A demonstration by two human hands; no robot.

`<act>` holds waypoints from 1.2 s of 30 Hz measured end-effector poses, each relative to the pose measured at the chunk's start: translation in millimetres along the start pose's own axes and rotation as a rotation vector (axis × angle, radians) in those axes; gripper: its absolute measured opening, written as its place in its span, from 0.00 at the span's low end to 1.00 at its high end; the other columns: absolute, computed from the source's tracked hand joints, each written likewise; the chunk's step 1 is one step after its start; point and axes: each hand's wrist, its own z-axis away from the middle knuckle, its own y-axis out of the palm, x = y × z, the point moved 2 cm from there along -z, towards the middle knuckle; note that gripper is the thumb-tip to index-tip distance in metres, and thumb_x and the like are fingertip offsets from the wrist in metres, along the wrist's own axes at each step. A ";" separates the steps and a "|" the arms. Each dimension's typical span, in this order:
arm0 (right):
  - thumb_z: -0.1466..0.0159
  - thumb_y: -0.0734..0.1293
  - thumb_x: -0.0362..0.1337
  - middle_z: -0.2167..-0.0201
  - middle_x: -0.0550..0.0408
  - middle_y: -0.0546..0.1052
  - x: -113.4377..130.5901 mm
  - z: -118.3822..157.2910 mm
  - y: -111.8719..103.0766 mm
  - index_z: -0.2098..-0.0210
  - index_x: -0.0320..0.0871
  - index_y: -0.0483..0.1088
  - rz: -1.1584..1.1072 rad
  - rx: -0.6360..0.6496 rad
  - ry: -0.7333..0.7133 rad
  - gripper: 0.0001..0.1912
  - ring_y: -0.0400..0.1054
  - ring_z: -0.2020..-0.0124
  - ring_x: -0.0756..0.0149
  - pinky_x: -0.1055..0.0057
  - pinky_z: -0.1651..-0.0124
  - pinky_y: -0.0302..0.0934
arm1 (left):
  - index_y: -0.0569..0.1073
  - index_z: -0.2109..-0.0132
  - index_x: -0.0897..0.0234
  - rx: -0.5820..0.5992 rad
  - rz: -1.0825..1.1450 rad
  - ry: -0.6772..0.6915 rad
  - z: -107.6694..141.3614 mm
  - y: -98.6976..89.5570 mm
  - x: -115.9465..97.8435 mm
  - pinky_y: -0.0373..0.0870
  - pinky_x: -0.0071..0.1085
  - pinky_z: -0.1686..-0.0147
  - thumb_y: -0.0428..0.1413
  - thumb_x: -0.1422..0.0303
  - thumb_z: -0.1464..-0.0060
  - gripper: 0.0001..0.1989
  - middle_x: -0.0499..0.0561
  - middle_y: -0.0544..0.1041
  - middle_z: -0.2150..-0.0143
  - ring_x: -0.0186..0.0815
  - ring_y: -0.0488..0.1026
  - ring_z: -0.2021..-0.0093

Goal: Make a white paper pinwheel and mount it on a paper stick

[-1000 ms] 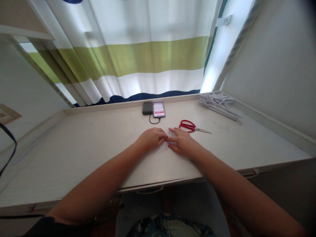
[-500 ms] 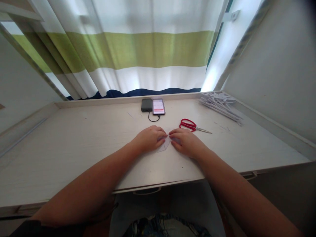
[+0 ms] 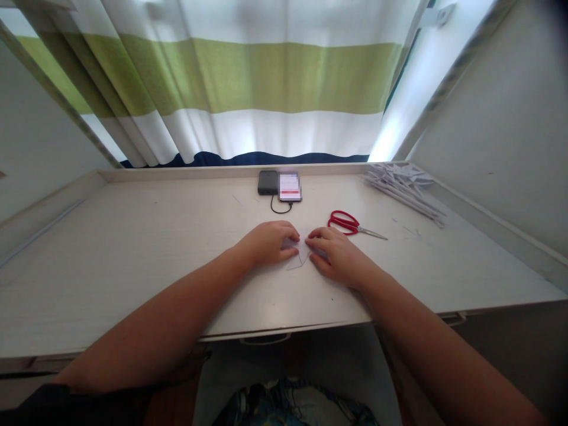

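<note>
A small piece of folded white paper (image 3: 302, 255) lies on the white desk between my hands, partly hidden by them. My left hand (image 3: 273, 244) grips its left side, the thumb below and the fingers curled above. On the right side, my right hand (image 3: 331, 253) holds the paper in the same way, fingertips close to those of the left. Red-handled scissors (image 3: 345, 222) rest just beyond my right hand, blades towards the right.
Behind my hands, a phone (image 3: 289, 187) is cabled to a dark box (image 3: 267, 183). A pile of folded white paper strips (image 3: 403, 186) occupies the desk's back right corner. Paper scraps (image 3: 410, 231) lie near it. The desk (image 3: 133, 254) has a raised back edge.
The camera view has shifted slightly. My fingers have moved a little on the paper, and more of its lower part shows between my hands.
</note>
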 end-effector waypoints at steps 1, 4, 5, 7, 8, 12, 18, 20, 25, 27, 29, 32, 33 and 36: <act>0.40 0.64 0.33 0.56 0.44 0.72 -0.1 0.0 0.1 0.54 0.40 0.73 -0.007 -0.001 0.000 0.15 0.64 0.55 0.57 0.58 0.49 0.59 | 0.77 0.60 0.63 0.001 -0.005 0.000 -0.1 -0.1 0.1 0.69 0.34 0.55 0.56 0.66 0.49 0.10 0.52 0.78 0.58 0.37 0.74 0.58; 0.41 0.64 0.32 0.56 0.44 0.72 -1.4 0.1 1.0 0.54 0.40 0.73 -0.033 -0.010 0.000 0.15 0.65 0.55 0.57 0.58 0.49 0.60 | 0.78 0.61 0.62 0.011 -0.012 0.004 -0.4 1.0 1.5 0.70 0.33 0.57 0.56 0.65 0.48 0.10 0.51 0.79 0.59 0.36 0.75 0.60; 0.41 0.65 0.32 0.56 0.45 0.73 -2.1 0.0 1.6 0.54 0.40 0.73 -0.049 -0.018 0.002 0.15 0.65 0.54 0.57 0.59 0.48 0.60 | 0.79 0.61 0.62 0.009 -0.011 0.007 -0.4 1.4 2.2 0.69 0.33 0.56 0.56 0.65 0.48 0.10 0.51 0.79 0.59 0.36 0.74 0.60; 0.42 0.65 0.31 0.55 0.46 0.73 -3.9 -0.4 3.1 0.56 0.40 0.74 -0.087 -0.039 0.017 0.14 0.65 0.54 0.58 0.59 0.47 0.60 | 0.79 0.62 0.62 0.001 -0.002 0.012 -0.5 1.9 3.2 0.69 0.33 0.55 0.56 0.65 0.48 0.09 0.51 0.79 0.60 0.37 0.74 0.59; 0.42 0.65 0.30 0.56 0.46 0.74 -5.0 -0.7 4.0 0.57 0.40 0.74 -0.104 -0.051 0.029 0.13 0.66 0.54 0.59 0.60 0.47 0.60 | 0.79 0.62 0.62 -0.002 0.001 0.012 -0.5 2.0 3.6 0.69 0.33 0.55 0.57 0.65 0.49 0.09 0.51 0.79 0.60 0.37 0.74 0.59; 0.43 0.64 0.26 0.57 0.48 0.76 -9.1 -2.3 6.9 0.64 0.41 0.75 -0.124 -0.088 0.075 0.10 0.68 0.55 0.61 0.62 0.48 0.62 | 0.79 0.62 0.62 0.008 -0.005 -0.001 0.0 2.3 3.9 0.69 0.32 0.56 0.56 0.64 0.48 0.10 0.51 0.79 0.59 0.36 0.74 0.60; 0.42 0.64 0.26 0.57 0.49 0.77 -9.8 -2.9 7.8 0.64 0.42 0.76 -0.124 -0.090 0.073 0.11 0.68 0.55 0.61 0.62 0.48 0.62 | 0.78 0.61 0.63 0.008 -0.017 -0.001 0.6 3.3 2.8 0.69 0.32 0.55 0.56 0.65 0.48 0.10 0.52 0.78 0.59 0.36 0.74 0.59; 0.42 0.63 0.26 0.56 0.49 0.77 -9.0 -3.0 8.1 0.64 0.41 0.77 -0.120 -0.086 0.066 0.12 0.68 0.55 0.61 0.62 0.47 0.62 | 0.78 0.61 0.63 0.002 -0.014 0.003 0.6 3.7 2.6 0.69 0.32 0.55 0.56 0.64 0.48 0.11 0.52 0.78 0.59 0.36 0.74 0.59; 0.41 0.62 0.27 0.56 0.48 0.77 -6.8 -3.4 9.2 0.63 0.42 0.77 -0.101 -0.082 0.053 0.12 0.68 0.55 0.60 0.59 0.48 0.62 | 0.78 0.61 0.63 0.002 -0.021 0.015 0.4 4.0 1.6 0.69 0.33 0.55 0.55 0.64 0.47 0.11 0.52 0.78 0.59 0.36 0.74 0.59; 0.40 0.62 0.27 0.55 0.48 0.76 -5.8 -3.4 9.5 0.62 0.42 0.77 -0.089 -0.081 0.049 0.13 0.67 0.55 0.59 0.58 0.48 0.62 | 0.78 0.60 0.63 0.006 -0.029 0.020 0.4 3.8 1.0 0.68 0.33 0.55 0.55 0.64 0.47 0.11 0.52 0.78 0.59 0.37 0.74 0.59; 0.40 0.62 0.28 0.55 0.48 0.76 -4.5 -3.3 9.3 0.61 0.42 0.76 -0.070 -0.078 0.045 0.13 0.67 0.55 0.59 0.59 0.48 0.62 | 0.78 0.59 0.63 0.012 -0.035 0.024 0.5 3.3 0.3 0.68 0.34 0.54 0.55 0.64 0.47 0.11 0.53 0.78 0.59 0.37 0.73 0.58; 0.38 0.61 0.29 0.55 0.48 0.76 -1.5 -3.3 7.9 0.61 0.41 0.76 -0.034 -0.071 0.041 0.13 0.66 0.55 0.60 0.60 0.48 0.61 | 0.77 0.58 0.62 0.021 -0.034 0.034 0.7 2.5 -0.3 0.68 0.34 0.54 0.54 0.65 0.46 0.11 0.52 0.78 0.59 0.38 0.73 0.58; 0.38 0.61 0.29 0.55 0.47 0.76 -0.2 -3.4 7.3 0.61 0.40 0.76 -0.020 -0.067 0.039 0.13 0.66 0.56 0.60 0.60 0.48 0.61 | 0.77 0.58 0.61 0.025 -0.033 0.046 0.7 2.5 -0.4 0.68 0.34 0.54 0.54 0.65 0.46 0.11 0.52 0.78 0.59 0.38 0.73 0.58; 0.37 0.60 0.29 0.56 0.47 0.76 4.8 -3.9 6.1 0.60 0.38 0.76 0.027 -0.053 0.027 0.13 0.65 0.56 0.60 0.62 0.48 0.61 | 0.77 0.55 0.59 0.038 -0.033 0.086 0.5 3.0 -0.9 0.66 0.34 0.53 0.53 0.67 0.45 0.12 0.51 0.77 0.57 0.37 0.72 0.57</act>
